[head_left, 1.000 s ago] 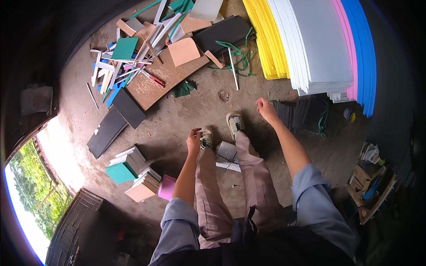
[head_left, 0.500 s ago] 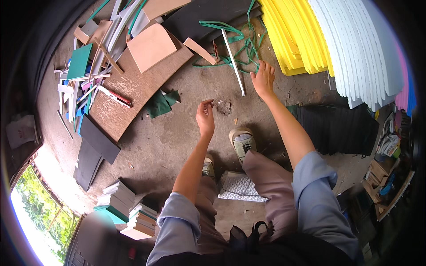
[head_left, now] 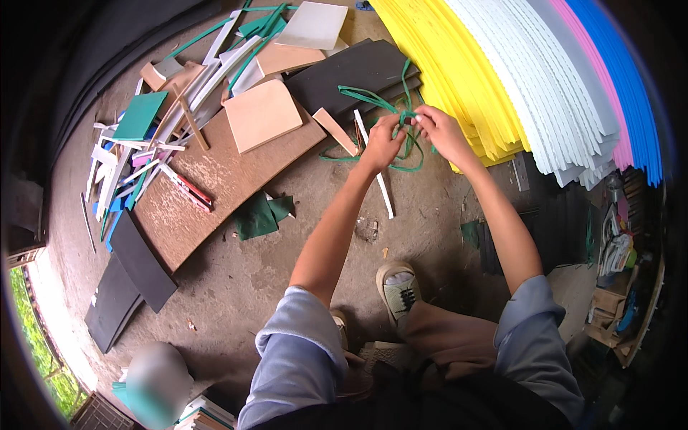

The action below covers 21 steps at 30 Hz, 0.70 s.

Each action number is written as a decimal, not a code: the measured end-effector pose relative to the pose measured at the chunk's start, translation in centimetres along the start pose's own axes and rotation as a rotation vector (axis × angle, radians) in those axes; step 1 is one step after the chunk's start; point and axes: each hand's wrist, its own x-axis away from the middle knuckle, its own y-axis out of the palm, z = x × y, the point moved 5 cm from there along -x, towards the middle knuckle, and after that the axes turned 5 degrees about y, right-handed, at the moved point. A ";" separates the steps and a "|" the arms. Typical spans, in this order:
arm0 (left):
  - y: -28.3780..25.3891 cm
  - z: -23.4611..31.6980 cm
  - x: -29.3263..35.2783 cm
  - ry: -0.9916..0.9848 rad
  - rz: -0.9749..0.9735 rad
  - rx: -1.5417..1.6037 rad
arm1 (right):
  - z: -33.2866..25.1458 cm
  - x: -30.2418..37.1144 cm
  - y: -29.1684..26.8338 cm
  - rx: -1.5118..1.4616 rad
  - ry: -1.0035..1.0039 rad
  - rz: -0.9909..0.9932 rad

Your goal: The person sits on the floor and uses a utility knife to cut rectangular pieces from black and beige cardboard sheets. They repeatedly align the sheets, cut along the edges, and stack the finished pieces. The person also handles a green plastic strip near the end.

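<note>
Above the floor, both my hands are closed on a tangled green strap [head_left: 407, 115], close together near the yellow sheets. My left hand [head_left: 382, 145] grips it from the left. My right hand [head_left: 438, 132] pinches it on the other side with thumb and fingers. Loose loops of the strap hang around and below the fingers. Beneath my left hand a thin white strip [head_left: 385, 192] lies on the concrete floor, partly hidden. A small tan block [head_left: 336, 131] is just left of that hand.
Upright stacks of yellow sheets [head_left: 437, 72] and white sheets [head_left: 534, 93] stand at the right. A worn brown board [head_left: 236, 168] at the left bears a tan sheet [head_left: 261, 115] and a red utility knife [head_left: 192, 190]. Black sheets [head_left: 351, 75] lie beyond; offcuts [head_left: 132, 168] pile up far left.
Both hands have moved forward and come together on the green strap, which is now lifted and gathered between them. My left hand was empty before. The view has shifted forward.
</note>
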 end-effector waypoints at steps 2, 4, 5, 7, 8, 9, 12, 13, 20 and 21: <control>-1.0 1.9 1.1 -0.124 -0.062 0.066 | -2.9 -0.2 -2.3 -0.170 0.003 0.060; -4.8 2.4 2.5 -0.139 0.008 -0.038 | -6.8 -0.8 -4.1 -0.359 -0.008 0.116; -7.3 2.8 3.0 -0.168 0.023 -0.125 | -9.0 -0.7 -5.2 -0.471 -0.035 0.163; -11.9 4.5 3.4 -0.156 0.067 -0.202 | -10.9 -1.5 -8.4 -0.654 -0.080 0.254; -14.9 5.7 4.0 -0.097 0.185 -0.212 | -12.3 -1.5 -9.8 -0.783 -0.101 0.307; -17.9 7.0 4.9 -0.036 0.300 -0.221 | -13.9 -1.7 -11.1 -0.829 -0.136 0.337; -25.7 10.5 8.7 -0.066 0.402 -0.269 | -15.8 -1.8 -14.7 -1.055 -0.245 0.378; -27.3 12.2 9.8 -0.028 0.461 -0.191 | -16.3 -0.9 -16.8 -1.122 -0.263 0.412; -33.1 26.1 17.2 -0.096 0.545 -0.235 | -11.5 -0.7 -16.4 -1.256 -0.077 0.486; -31.9 26.8 17.3 -0.221 0.402 -0.230 | -10.1 -0.2 -16.1 -1.077 -0.071 0.531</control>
